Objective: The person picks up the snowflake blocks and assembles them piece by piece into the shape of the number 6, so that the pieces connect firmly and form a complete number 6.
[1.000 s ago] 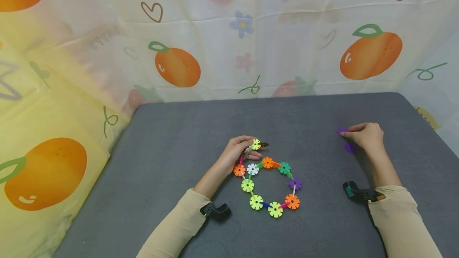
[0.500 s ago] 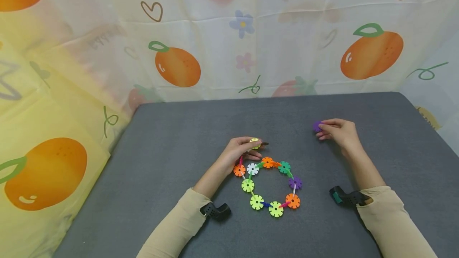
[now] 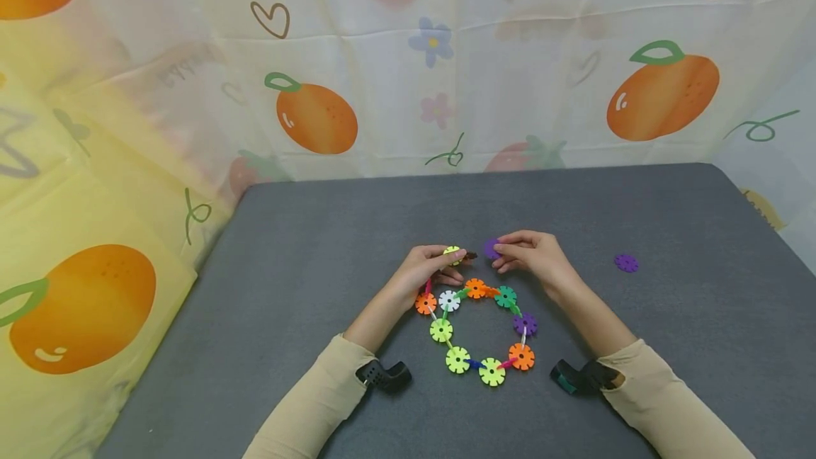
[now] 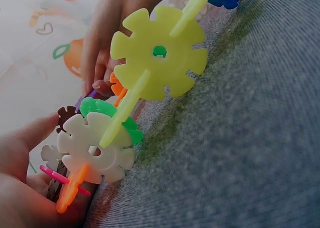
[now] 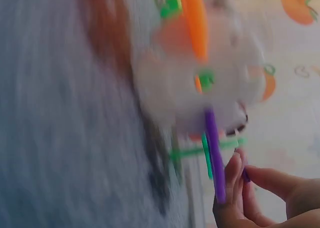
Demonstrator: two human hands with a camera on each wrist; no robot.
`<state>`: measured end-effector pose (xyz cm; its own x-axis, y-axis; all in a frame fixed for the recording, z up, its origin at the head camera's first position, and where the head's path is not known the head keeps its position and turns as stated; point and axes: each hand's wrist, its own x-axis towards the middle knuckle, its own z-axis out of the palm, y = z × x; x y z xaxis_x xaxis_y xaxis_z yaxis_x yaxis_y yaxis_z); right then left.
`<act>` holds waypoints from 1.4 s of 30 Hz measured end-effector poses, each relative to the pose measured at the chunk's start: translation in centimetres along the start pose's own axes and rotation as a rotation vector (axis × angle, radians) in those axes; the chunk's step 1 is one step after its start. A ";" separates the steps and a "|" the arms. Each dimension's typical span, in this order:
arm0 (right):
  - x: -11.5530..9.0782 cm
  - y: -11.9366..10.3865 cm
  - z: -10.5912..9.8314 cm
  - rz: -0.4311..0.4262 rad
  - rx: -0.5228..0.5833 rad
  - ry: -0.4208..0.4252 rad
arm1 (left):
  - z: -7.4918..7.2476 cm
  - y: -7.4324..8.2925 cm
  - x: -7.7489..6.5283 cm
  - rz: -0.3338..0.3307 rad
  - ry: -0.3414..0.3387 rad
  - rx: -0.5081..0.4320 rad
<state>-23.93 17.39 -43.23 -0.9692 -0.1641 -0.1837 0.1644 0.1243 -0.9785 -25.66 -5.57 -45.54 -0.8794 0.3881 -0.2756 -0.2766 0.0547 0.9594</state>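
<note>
A chain of notched plastic snowflake discs, hooked edge to edge, forms a ring on the table, with a yellow-green disc (image 3: pixel 441 330) on its left side. From the ring's upper left a tail runs past an orange disc (image 3: pixel 426 303) into my left hand (image 3: pixel 417 273). That hand pinches a yellow-green disc (image 3: pixel 452 254) near the tail's end, and a dark brown disc (image 3: pixel 472 256) sticks out to its right. My right hand (image 3: pixel 535 258) pinches a purple disc (image 3: pixel 491 249), a short gap from the brown one. Its fingers cover part of the purple disc.
Another purple disc (image 3: pixel 627 263) lies loose on the grey table (image 3: pixel 306 232), well to the right. Black wrist cameras (image 3: pixel 384 376) jut inward from both sleeves. A fruit-printed cloth (image 3: pixel 382 76) hangs behind the table.
My right hand has picked up a purple disc at the right and carried it left, near the brown disc; the other purple disc stays behind. My left hand holds almost still.
</note>
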 end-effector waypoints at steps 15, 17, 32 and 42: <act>0.1 -0.1 0.9 0.032 0.010 -0.014 | 0.0 0.1 0.0 -0.013 -0.006 -0.027; 0.0 -0.1 1.0 0.024 0.018 -0.021 | 0.0 0.1 0.1 -0.012 -0.010 -0.027; 0.3 0.3 1.2 0.050 0.099 -0.087 | -0.2 -0.1 0.3 -0.004 0.004 -0.194; 0.2 0.0 1.2 0.024 0.045 -0.041 | -0.1 -0.1 0.3 -0.021 0.011 -0.199</act>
<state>-23.92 16.20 -43.40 -0.9568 -0.2014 -0.2097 0.1963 0.0844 -0.9769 -25.95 -5.57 -45.75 -0.8768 0.3784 -0.2967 -0.3645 -0.1205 0.9234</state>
